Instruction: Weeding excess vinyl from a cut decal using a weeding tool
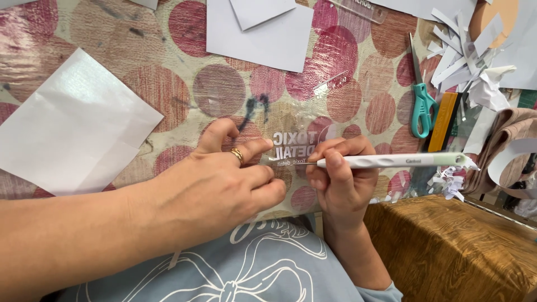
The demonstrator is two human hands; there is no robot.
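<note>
Head view, looking down at a work table (128, 61) covered in a cloth of red and pink circles.

Left hand (224, 179), gold ring on one finger, lies flat with fingers spread and pressing on a clear transparent sheet with white lettering (299, 146); it grips nothing, only pins the sheet to the table near the front edge.

Right hand (338, 179) is clenched around a white weeding tool with a pale green end (391, 161), held like a pen, lying nearly level, its thin metal tip touching the clear sheet just beside the left fingertips. Bits of white scrap cling to the tool's far end.

Around: a large white paper sheet (72, 126) well left of the hands; a second white sheet (260, 31) at the top; teal-handled scissors (422, 103) to the right, beside a yellow ruler (443, 120); a heap of white paper offcuts (464, 50) at upper right. Wood-grain surface (447, 246) below right
</note>
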